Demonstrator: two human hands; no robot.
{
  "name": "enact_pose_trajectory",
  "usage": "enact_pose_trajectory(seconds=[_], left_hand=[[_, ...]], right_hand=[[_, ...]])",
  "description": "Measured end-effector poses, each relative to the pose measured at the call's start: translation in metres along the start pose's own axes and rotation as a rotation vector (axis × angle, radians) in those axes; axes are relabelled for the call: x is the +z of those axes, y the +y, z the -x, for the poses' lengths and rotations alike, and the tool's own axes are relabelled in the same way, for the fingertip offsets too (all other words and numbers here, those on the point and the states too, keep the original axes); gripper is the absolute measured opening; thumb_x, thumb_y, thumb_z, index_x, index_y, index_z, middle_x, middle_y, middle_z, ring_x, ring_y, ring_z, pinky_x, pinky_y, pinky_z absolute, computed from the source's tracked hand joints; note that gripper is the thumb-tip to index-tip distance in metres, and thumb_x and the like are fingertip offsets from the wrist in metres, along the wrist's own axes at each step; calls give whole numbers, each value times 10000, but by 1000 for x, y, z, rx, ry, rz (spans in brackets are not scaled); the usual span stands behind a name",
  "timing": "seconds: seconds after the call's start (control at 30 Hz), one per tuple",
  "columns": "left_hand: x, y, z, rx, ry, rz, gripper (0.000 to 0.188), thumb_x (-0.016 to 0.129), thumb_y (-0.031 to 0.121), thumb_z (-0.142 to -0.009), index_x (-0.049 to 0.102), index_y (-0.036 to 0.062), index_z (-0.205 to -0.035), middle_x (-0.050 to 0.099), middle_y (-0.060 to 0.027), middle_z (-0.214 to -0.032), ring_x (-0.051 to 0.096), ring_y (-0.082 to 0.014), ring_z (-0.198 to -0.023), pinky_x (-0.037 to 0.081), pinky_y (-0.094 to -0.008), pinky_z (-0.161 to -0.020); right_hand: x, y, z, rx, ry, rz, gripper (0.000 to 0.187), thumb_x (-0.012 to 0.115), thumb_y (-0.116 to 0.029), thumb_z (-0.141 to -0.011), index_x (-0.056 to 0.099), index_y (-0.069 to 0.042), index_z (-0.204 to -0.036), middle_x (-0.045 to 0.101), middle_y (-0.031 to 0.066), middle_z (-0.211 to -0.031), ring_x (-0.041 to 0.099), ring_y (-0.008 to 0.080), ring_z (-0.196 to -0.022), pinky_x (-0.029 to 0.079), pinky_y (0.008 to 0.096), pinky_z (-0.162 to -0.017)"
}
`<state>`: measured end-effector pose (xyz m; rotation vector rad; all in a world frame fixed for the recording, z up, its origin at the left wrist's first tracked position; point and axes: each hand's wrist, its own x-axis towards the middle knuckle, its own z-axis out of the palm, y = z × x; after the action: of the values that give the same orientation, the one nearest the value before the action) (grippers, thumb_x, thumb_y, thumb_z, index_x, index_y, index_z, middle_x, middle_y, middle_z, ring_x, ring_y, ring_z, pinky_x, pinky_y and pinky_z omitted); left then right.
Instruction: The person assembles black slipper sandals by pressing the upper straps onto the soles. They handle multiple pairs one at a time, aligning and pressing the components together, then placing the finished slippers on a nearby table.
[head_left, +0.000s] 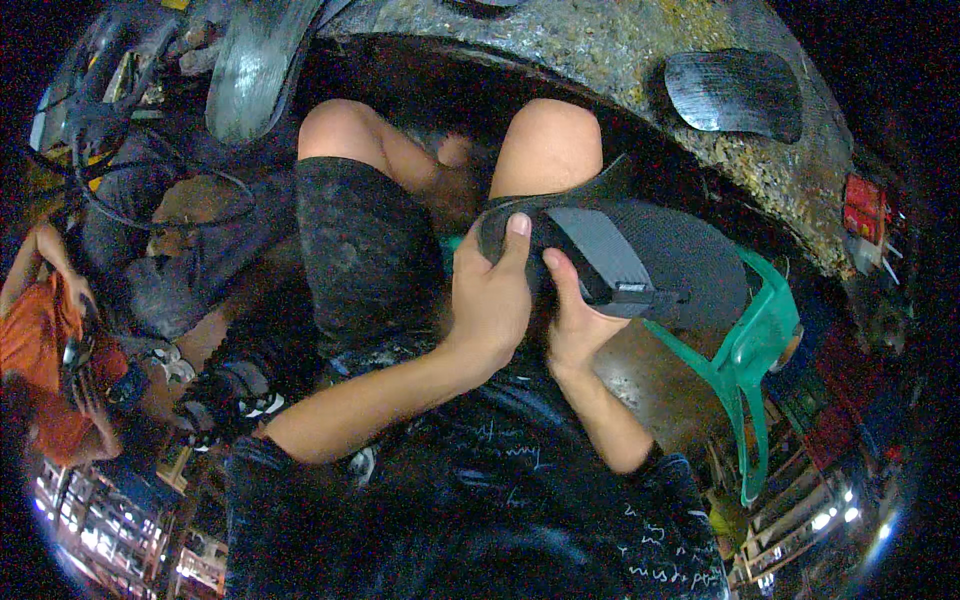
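Observation:
Above my lap I hold a black sandal [697,265] with a wide grey strap [605,250] across it and a small dark buckle-like piece at the strap's near end. My left hand [492,305] grips the sandal's left end, thumb pressed on top and fingers out of sight beneath. Close beside it, my right hand [580,325] is closed on the near edge, its thumb up next to the strap. Along the far edge, a thin dark flap [600,184] sticks out past the footbed. The sandal's underside is hidden.
Ahead stands a worn, crusted worktable [590,60] with a dark curved sole piece [735,95] on it. A long grey sole-shaped piece [250,80] is at the far left. A green plastic chair [755,340] stands right. Another person in orange [50,350] sits left, near black cables [150,215].

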<state>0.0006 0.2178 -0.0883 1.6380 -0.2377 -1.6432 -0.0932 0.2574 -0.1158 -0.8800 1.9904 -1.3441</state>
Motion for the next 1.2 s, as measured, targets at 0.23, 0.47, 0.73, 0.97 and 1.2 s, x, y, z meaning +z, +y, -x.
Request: enact_pose_trajectory(seconds=[0.23,0.47,0.73,0.97,1.2], left_hand=[[14,-7,-16,161,163,-412,318,557,280,-1091,659,-13,-1160,743,-140,-1036,686,-281,-924,538,-404,-855],[18,-6,-35,304,212,-547,323,554,277,-1081,654,-27,-1131,725,-220,-1078,684,-375,-987,517,-457,-894],[-37,42,21,-79,-692,248,324,638,203,-1032,658,10,-1293,725,-67,-1210,677,-236,-1142,502,-393,-1056],[-48,90,61,530,-854,-183,401,734,192,-993,672,-29,-1321,736,-59,-1208,657,-132,-1099,497,-291,-1003],[-52,139,90,866,-687,101,358,712,173,-1018,660,-21,-1314,739,-15,-1101,643,-67,-928,504,-222,-812]], right_hand=[[7,34,9,-29,-12,-243,541,862,40,-791,601,53,-1264,675,142,-1251,652,272,-1131,491,432,-1066],[25,24,7,-71,25,-278,555,835,83,-792,601,29,-1292,675,114,-1257,652,238,-1133,502,403,-1056],[-53,-57,-42,64,-358,-422,346,866,-84,-817,726,-2,-1123,752,69,-1078,707,182,-955,561,351,-920],[-105,-184,-40,-322,-534,-247,529,916,-85,-762,671,-8,-1224,747,78,-1106,718,186,-981,563,338,-922],[-75,-203,-9,-573,-435,-400,439,797,-100,-917,597,-38,-1304,625,59,-1205,603,123,-1036,528,277,-857]])
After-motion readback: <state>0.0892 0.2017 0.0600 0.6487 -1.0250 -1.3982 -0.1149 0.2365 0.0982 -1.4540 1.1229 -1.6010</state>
